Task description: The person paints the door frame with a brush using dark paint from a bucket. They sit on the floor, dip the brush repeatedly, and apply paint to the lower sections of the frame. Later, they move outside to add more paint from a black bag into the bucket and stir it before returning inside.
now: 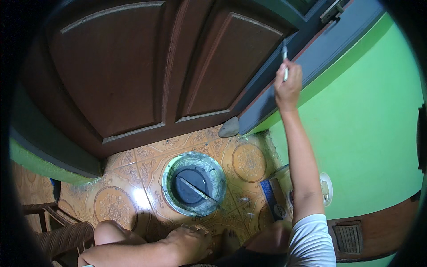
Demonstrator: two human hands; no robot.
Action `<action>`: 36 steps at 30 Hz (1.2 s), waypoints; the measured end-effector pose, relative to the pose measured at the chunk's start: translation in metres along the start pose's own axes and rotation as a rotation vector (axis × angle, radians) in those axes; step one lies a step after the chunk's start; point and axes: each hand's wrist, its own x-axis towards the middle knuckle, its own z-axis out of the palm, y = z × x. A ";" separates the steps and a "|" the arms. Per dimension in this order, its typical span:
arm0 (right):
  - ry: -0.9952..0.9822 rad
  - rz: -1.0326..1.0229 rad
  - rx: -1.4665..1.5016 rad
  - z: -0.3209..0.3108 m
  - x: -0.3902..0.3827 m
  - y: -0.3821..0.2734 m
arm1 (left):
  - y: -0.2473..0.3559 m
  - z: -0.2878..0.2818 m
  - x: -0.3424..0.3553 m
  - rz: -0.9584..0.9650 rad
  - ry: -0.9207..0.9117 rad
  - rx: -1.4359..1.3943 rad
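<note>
My right hand [288,86] is closed round the pale handle of a paintbrush [285,52]. Its bristle end meets the grey-painted edge of the brown panelled door [111,66], beside the upper corner of the right panel. Low in front of my body, my left hand [189,244] rests near my foot with its fingers loosely spread, holding nothing that I can see. A round tub [169,196] of dark grey paint [189,178] stands on the floor between me and the door. Across the tub leans a paint-smeared stick [195,189], one end in the paint.
A grey stone [229,127] sits against the door's foot. The grey door frame [307,71] borders a green wall [364,129]. A blue box [272,200] and a white dish [327,189] lie right of the tub. Wicker furniture [62,231] stands at left on patterned tiles [147,153].
</note>
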 end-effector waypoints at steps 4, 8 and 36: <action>-0.190 0.018 -0.013 0.007 -0.093 -0.012 | -0.009 0.014 0.014 0.107 0.038 -0.021; -0.316 0.129 0.070 0.039 -0.156 -0.060 | -0.008 0.016 -0.004 0.044 0.045 -0.017; -0.210 0.219 0.039 0.066 -0.199 -0.066 | -0.035 0.034 0.014 0.124 0.094 -0.009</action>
